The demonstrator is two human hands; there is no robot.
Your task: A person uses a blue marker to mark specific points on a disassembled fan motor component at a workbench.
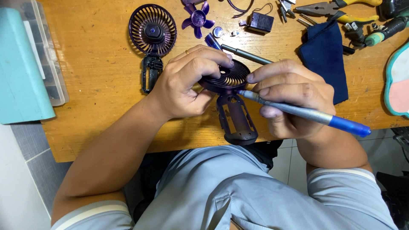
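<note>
Purple fan housing half point(232, 91), round slotted grille with open hollow handle shell below, is held just above the near edge of the wooden bench point(98, 85), handle pointing toward the person. Left hand point(187, 83) has its fingers point(213, 57) curled closed over the grille's top and left rim, thumb underneath. Right hand point(294, 96) has its fingers closed around a grey-and-blue precision screwdriver point(306, 114), held pen-style, tip touching the housing where grille meets handle. Right index fingertip rests on the grille's right rim.

Just behind the hands: a dark grey rod-like tool point(247, 54) lying diagonally, and a small blue cylinder point(211, 41) partly hidden by the left hand. Farther left on the bench lies the other fan half point(152, 32), grille with motor hub in the middle and its handle part point(150, 73) below. Near the far edge: purple fan blade point(197, 18), coin cell point(217, 32), small black block with a wire loop point(260, 22). To the right: navy cloth point(326, 55), yellow-handled pliers point(336, 9), green-grip tool point(383, 32). Far left edge: teal box point(19, 68) on a clear plastic organiser point(51, 68). Person wears light grey shirt point(221, 191).
</note>
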